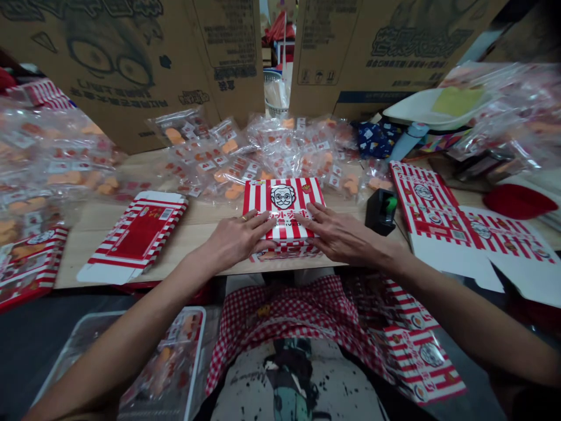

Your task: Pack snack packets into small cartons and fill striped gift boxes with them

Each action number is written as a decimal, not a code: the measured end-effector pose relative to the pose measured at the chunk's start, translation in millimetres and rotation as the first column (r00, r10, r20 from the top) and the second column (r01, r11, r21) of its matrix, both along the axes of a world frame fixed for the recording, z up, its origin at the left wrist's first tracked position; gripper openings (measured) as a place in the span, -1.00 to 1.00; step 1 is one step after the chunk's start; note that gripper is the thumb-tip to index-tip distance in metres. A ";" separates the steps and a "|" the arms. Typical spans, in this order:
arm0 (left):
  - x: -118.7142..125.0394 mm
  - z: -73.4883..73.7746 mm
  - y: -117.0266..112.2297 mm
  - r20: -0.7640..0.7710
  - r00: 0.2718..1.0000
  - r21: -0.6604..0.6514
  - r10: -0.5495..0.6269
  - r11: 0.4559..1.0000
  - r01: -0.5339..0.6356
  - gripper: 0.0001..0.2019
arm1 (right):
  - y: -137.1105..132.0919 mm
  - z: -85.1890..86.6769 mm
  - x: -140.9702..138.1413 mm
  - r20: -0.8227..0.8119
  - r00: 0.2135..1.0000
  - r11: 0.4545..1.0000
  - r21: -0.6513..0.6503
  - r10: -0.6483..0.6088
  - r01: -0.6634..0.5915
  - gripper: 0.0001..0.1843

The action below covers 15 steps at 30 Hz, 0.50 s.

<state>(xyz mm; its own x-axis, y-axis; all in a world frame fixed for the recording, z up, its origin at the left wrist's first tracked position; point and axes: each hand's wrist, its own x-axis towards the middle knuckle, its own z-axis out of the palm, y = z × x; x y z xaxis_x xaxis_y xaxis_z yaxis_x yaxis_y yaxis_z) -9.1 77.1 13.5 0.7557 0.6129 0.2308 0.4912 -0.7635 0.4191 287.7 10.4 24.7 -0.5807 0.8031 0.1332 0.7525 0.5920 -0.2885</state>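
A red-and-white striped carton (283, 204) with a printed cartoon face lies flat at the near edge of the wooden table (197, 225). My left hand (239, 237) rests on its left near part, fingers stretched flat, a ring on one finger. On the carton's right near part lies my right hand (339, 234), its fingers also spread and pressing down. Neither hand grips anything.
Several clear bags of orange snacks (228, 158) are piled behind the carton and at the left. A flattened striped carton (138, 234) lies left, more flat blanks (442, 216) right. A black tape dispenser (380, 210) stands right of the carton. Big cardboard boxes (131, 58) wall the back.
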 end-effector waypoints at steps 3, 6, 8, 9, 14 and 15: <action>-3.4 -7.0 -7.2 0.001 0.999 0.047 0.034 0.998 -0.034 -0.56 | -5.7 -4.3 -1.6 -0.009 1.000 1.000 0.001 -0.013 0.013 -0.41; -11.1 -12.7 -12.0 0.048 0.998 0.081 -0.044 0.996 0.040 -0.55 | -7.5 -8.5 4.8 -0.024 1.000 1.000 0.007 0.013 -0.013 -0.40; -16.5 -13.9 -13.2 0.080 0.991 0.091 -0.111 0.990 0.104 -0.50 | -6.0 -9.3 11.0 -0.037 0.999 0.999 0.007 0.038 -0.038 -0.39; -18.8 -13.8 -13.3 0.082 0.988 0.090 -0.130 0.988 0.123 -0.48 | -5.2 -9.1 13.1 -0.038 0.998 0.999 0.007 0.052 -0.052 -0.38; -26.1 -8.8 -9.9 -0.024 0.988 0.037 -0.151 0.988 0.152 -0.49 | -6.1 -7.0 9.9 0.026 0.998 0.998 0.026 0.059 -0.059 -0.29; -26.7 -7.2 -8.7 -0.050 0.986 0.018 -0.160 0.987 0.161 -0.49 | -7.0 -7.5 9.3 0.031 0.998 0.998 0.030 0.048 -0.049 -0.29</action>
